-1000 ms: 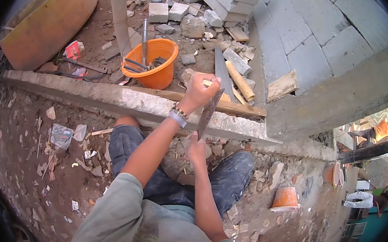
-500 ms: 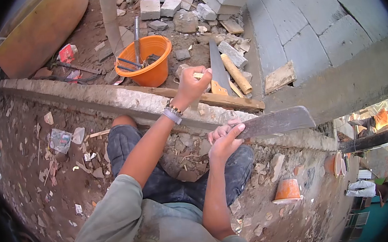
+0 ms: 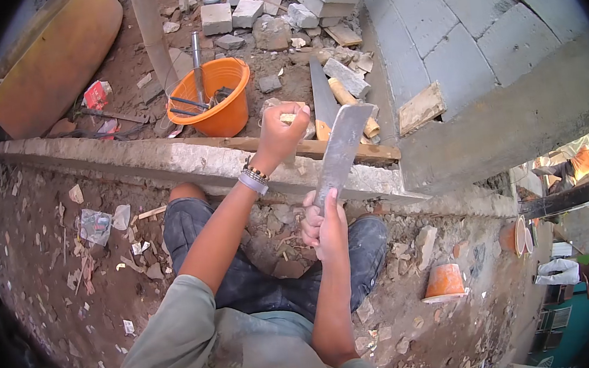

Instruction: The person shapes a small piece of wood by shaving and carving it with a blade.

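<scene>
Machete (image 3: 342,151) angled up near the concrete beam (image 3: 192,155), gripped in the curled right hand (image 3: 325,229); pale stick (image 3: 289,118) held in the closed left hand (image 3: 280,136). Calls for firm grips, edge clear of skin.

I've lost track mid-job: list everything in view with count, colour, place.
Blade: 1, grey, centre
Pale piece: 1, yellowish, centre
Ledge: 1, grey, across middle
Bucket: 1, orange, beyond ledge
Metal rod: 1, silver, in bucket
Timber: 1, brown, along ledge
Saw: 1, grey, beyond timber
Bamboo: 1, tan, beside saw
Loose blocks: several, grey, top centre
Block wall: 1, grey, right
Curved container: 1, orange, upper left
Upturned bucket: 1, orange, lower right
Plastic: 2 pieces, clear, left
Elsewhere: scattered debris; far right unclear
Left hand: 1, bare, on pale piece
Right hand: 1, bare, on blade
</scene>
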Demonstrator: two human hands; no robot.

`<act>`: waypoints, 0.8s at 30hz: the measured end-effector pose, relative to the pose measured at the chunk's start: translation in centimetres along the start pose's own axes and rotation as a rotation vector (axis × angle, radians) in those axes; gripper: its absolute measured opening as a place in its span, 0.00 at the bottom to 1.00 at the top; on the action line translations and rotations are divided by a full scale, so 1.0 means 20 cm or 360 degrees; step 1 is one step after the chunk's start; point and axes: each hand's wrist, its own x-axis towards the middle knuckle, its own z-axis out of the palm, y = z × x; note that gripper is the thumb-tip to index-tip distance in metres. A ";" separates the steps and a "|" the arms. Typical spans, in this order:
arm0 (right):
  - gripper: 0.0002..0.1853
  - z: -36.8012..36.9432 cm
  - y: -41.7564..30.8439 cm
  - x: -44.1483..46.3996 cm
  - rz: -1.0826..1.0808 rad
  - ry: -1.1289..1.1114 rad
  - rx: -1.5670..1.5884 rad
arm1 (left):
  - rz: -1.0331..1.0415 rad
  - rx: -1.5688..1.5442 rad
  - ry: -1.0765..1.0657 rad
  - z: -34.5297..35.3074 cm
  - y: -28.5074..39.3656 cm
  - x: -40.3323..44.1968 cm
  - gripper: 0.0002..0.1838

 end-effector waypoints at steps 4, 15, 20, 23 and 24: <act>0.33 0.14 -0.04 -0.01 -0.0684 0.0366 0.0060 | -0.0039 -0.0083 -0.0013 0.00 -0.01 -0.01 0.20; 0.23 -0.13 0.37 0.22 0.0336 0.0190 -0.0615 | -0.0140 -0.0364 -0.0067 -0.04 0.00 -0.02 0.20; 0.19 -0.16 0.22 0.16 0.0490 -0.0156 0.0255 | -0.0154 -0.0284 -0.0089 -0.02 0.03 -0.02 0.23; 0.20 -0.01 0.08 0.05 0.0042 0.0043 0.0151 | -0.0055 -0.0138 -0.0056 -0.04 -0.01 -0.03 0.22; 0.21 0.04 0.04 0.02 -0.0155 0.0151 0.0069 | -0.0079 -0.0211 -0.0040 -0.04 -0.01 -0.04 0.22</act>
